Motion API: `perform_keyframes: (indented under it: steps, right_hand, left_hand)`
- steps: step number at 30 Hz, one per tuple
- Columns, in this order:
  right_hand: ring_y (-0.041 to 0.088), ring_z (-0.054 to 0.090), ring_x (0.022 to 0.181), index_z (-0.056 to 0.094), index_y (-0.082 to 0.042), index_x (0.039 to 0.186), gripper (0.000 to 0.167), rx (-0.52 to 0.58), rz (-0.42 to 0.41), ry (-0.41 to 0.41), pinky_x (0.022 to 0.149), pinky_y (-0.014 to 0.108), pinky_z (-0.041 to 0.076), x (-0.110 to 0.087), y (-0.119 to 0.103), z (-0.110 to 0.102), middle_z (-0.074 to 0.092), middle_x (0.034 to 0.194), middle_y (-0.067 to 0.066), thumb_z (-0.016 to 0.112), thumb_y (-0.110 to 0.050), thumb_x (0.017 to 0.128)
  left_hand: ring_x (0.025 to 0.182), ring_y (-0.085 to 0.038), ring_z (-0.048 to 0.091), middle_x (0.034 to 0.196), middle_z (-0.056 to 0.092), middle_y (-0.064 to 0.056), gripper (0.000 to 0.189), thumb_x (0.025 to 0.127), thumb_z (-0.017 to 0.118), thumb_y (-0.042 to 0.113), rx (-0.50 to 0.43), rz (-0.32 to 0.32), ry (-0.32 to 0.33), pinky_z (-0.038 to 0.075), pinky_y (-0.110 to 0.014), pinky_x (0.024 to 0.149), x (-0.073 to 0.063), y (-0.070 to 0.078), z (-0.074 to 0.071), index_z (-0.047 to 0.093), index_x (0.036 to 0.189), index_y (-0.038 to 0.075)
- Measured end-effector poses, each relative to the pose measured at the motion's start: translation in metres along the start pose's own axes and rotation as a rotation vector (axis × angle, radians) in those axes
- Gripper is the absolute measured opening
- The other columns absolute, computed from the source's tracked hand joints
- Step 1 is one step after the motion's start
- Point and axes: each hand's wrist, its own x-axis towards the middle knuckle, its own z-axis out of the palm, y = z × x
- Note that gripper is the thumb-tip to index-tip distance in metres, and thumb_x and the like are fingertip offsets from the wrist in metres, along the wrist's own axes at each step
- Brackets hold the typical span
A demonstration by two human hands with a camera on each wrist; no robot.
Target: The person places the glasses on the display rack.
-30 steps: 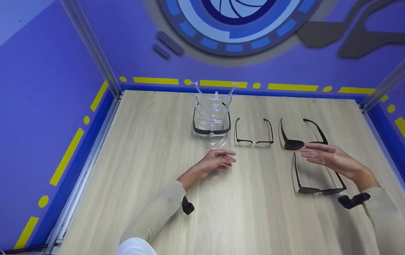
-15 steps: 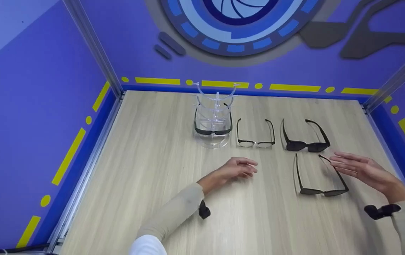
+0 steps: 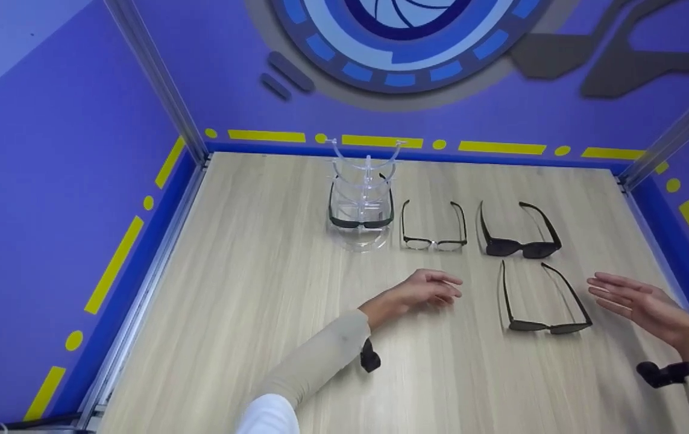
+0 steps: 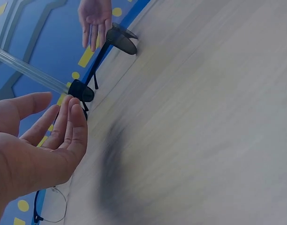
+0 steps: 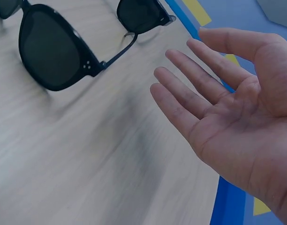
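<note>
My left hand (image 3: 425, 289) hovers over the table with loosely bent fingers and nothing in them. It is left of the front pair of sunglasses (image 3: 570, 329), which lies unfolded with its temples pointing away from me. On the other side of that pair, my right hand (image 3: 645, 306) is held in the air, palm inward and fingers extended. In the right wrist view its palm is bare, and a dark lens (image 5: 52, 51) shows beside the fingertips. Behind the front pair lies a thicker black pair of sunglasses (image 3: 504, 248), also unfolded.
Clear-lens eyeglasses (image 3: 418, 243) lie unfolded left of the thick sunglasses. Beside them rises a clear plastic eyewear stand (image 3: 369, 164) with several tiers, bearing dark-lens glasses (image 3: 344, 223) on a low tier. Blue-purple panels (image 3: 453, 117) wall in the table's back and sides.
My left hand has moved right and toward me. My right hand has moved right and toward me, off the sunglasses it overlapped in view. The glasses stay in place.
</note>
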Motion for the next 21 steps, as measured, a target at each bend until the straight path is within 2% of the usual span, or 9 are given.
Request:
perform_keyframes:
  steps: [4, 10, 13, 16, 21]
  right_hand:
    - [0.016, 0.058, 0.136, 0.052, -0.011, 0.149, 0.062, -0.001, 0.031, 0.017, 0.111, 0.029, 0.049, -0.002, 0.004, -0.001, 0.06, 0.148, 0.006, 0.006, 0.004, 0.109]
    - [0.016, 0.056, 0.137, 0.05, -0.016, 0.15, 0.062, 0.004, 0.066, -0.001, 0.112, 0.029, 0.048, 0.001, 0.012, -0.002, 0.059, 0.148, 0.006, 0.008, 0.004, 0.109]
    - [0.013, 0.056, 0.137, 0.051, -0.018, 0.15, 0.061, -0.034, 0.085, 0.014, 0.112, 0.027, 0.048, 0.003, 0.016, -0.001, 0.059, 0.148, 0.003, 0.011, 0.004, 0.109]
    - [0.009, 0.058, 0.134, 0.053, -0.022, 0.149, 0.059, -0.104, 0.113, 0.062, 0.108, 0.024, 0.05, 0.004, 0.018, 0.001, 0.062, 0.145, -0.001, 0.015, 0.003, 0.11]
    - [0.011, 0.06, 0.132, 0.053, -0.023, 0.148, 0.055, -0.161, 0.153, 0.124, 0.106, 0.023, 0.051, 0.007, 0.021, 0.004, 0.065, 0.141, 0.003, 0.021, 0.002, 0.11]
  left_hand:
    - [0.08, -0.008, 0.067, 0.12, 0.073, -0.022, 0.037, 0.096, 0.065, 0.002, -0.032, -0.026, 0.025, 0.058, -0.032, 0.082, 0.011, 0.0, 0.009, 0.064, 0.134, -0.001]
    - [0.081, -0.009, 0.069, 0.128, 0.068, -0.026, 0.046, 0.095, 0.067, 0.004, -0.08, -0.076, 0.031, 0.057, -0.029, 0.079, 0.025, -0.002, 0.024, 0.059, 0.14, 0.001]
    - [0.084, -0.012, 0.068, 0.13, 0.068, -0.025, 0.049, 0.095, 0.065, 0.002, -0.083, -0.086, 0.035, 0.059, -0.032, 0.085, 0.03, -0.005, 0.033, 0.056, 0.143, 0.002]
    - [0.085, -0.013, 0.069, 0.129, 0.068, -0.025, 0.049, 0.094, 0.064, 0.0, -0.089, -0.083, 0.046, 0.061, -0.039, 0.091, 0.035, -0.008, 0.041, 0.055, 0.143, 0.004]
    - [0.089, -0.02, 0.07, 0.126, 0.068, -0.028, 0.051, 0.094, 0.065, 0.001, -0.119, -0.088, 0.066, 0.059, -0.046, 0.097, 0.041, -0.009, 0.055, 0.054, 0.143, 0.006]
